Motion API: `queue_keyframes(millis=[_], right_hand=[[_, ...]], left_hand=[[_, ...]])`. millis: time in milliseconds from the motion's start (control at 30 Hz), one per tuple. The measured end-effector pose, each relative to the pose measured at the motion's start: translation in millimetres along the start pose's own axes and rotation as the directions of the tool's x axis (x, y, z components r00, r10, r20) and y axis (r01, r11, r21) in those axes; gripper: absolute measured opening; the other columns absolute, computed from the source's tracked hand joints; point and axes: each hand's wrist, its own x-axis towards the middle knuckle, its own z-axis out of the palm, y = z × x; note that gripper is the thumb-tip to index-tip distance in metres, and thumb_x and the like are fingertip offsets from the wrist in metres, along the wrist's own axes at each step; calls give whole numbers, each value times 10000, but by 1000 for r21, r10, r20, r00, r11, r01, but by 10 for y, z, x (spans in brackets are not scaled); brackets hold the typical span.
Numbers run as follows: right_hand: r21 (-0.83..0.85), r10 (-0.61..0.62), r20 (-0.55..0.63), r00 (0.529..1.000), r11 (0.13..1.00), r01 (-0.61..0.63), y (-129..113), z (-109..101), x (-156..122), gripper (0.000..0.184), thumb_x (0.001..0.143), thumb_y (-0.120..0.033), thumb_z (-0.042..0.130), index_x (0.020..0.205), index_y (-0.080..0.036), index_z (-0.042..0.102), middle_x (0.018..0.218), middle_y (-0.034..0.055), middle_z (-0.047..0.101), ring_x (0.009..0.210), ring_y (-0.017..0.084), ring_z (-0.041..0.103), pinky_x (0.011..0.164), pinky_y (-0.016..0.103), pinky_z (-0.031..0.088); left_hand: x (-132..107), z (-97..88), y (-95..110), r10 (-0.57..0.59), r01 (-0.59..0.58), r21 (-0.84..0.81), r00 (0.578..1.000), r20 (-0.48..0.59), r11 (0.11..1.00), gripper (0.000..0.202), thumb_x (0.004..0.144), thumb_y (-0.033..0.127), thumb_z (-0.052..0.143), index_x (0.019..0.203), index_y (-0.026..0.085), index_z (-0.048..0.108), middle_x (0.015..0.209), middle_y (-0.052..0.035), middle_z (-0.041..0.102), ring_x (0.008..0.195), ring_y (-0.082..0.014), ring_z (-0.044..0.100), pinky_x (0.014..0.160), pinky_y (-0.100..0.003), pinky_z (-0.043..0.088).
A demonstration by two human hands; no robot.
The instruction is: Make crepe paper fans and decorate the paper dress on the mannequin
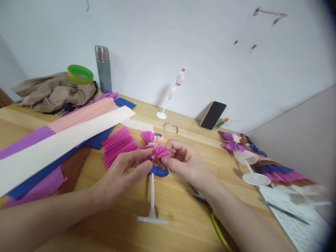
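At the centre of the wooden table (183, 213), catalogued by clock-face from the hands:

1. Small pleated magenta crepe-paper ruffle (160, 152), centre. It sits at the top of a white plastic stand with a T-shaped foot (152, 206), which runs toward 6 o'clock, foot resting on the table. A blue crepe-paper layer (159, 171) shows just beneath the ruffle.
2. Left hand (123, 175), at 8 o'clock. Fingers half curled, thumb and forefinger pinched on the ruffle's left edge.
3. Right hand (183, 161), at 3 o'clock. Fingers curled in, fingertips pinched on the ruffle's right edge.
4. Larger pleated magenta paper fan (118, 145), at 10 o'clock, lying flat just beside the left hand.
5. Long flat crepe-paper strips, at 9 to 10 o'clock, overlapping: cream strip (60, 140) on top, then peach strip (81, 113), purple strip (26, 140), dark blue strip (101, 138) and brown strip (72, 168).
6. Small round clear dish (170, 128), at 12 o'clock, near the hands.
7. White upright stand bearing a slim figure (173, 89), at 12 o'clock, by the wall.
8. Grey steel flask (103, 68), green tape roll (80, 74) and tan crumpled cloth (52, 92), at 10 to 11 o'clock, far edge.
9. Black phone (213, 114), at 1 o'clock, leaning on the wall.
10. Paper-dressed doll on a round-footed stand (244, 157), at 3 o'clock, lying down.
11. Yellow-handled scissors (217, 227), at 5 o'clock, partly under the right forearm.
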Motion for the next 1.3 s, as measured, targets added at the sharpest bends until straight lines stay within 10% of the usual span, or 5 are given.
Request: queue_keyframes(millis=[167,367,667,900,1300], right_hand=[[-96,32,-1,999,995,-32,47,6,-3,130,702,-236,632,645,-185,527,571,-24,555,493,88,456,485,227,348],[-286,14,23,1000,958,-7,52,63,-44,127,698,-200,568,597,-187,494,579,-6,536,537,104,446,515,250,330],[-294,-23,94,995,955,50,-22,48,-73,111,707,-138,529,615,-186,489,571,-30,514,521,88,427,495,229,327],[-217,-19,92,996,975,39,-55,14,-93,95,792,-251,591,744,-179,552,586,-6,589,517,111,494,496,239,379],[-292,6,27,1000,956,2,-51,58,-76,165,776,-258,595,646,-191,520,533,-54,428,497,87,373,488,236,315]], left_hand=[[77,-8,-8,-20,19,-50,1000,-17,999,385,867,468,563,666,160,676,664,-20,636,693,-159,554,680,-260,437],[179,21,-68,-337,253,-444,934,-120,860,376,664,499,768,633,131,696,615,-51,662,581,-158,591,593,-276,473],[137,-57,33,30,-27,-113,999,32,993,168,672,303,775,748,155,753,629,-9,651,584,-117,551,564,-223,430],[183,-42,54,-129,174,-212,969,210,962,122,620,209,782,648,150,679,578,-4,669,487,-100,551,493,-213,426],[190,-25,-25,-165,210,-295,971,172,932,258,607,303,821,737,148,661,479,16,630,407,-116,571,429,-204,391]])
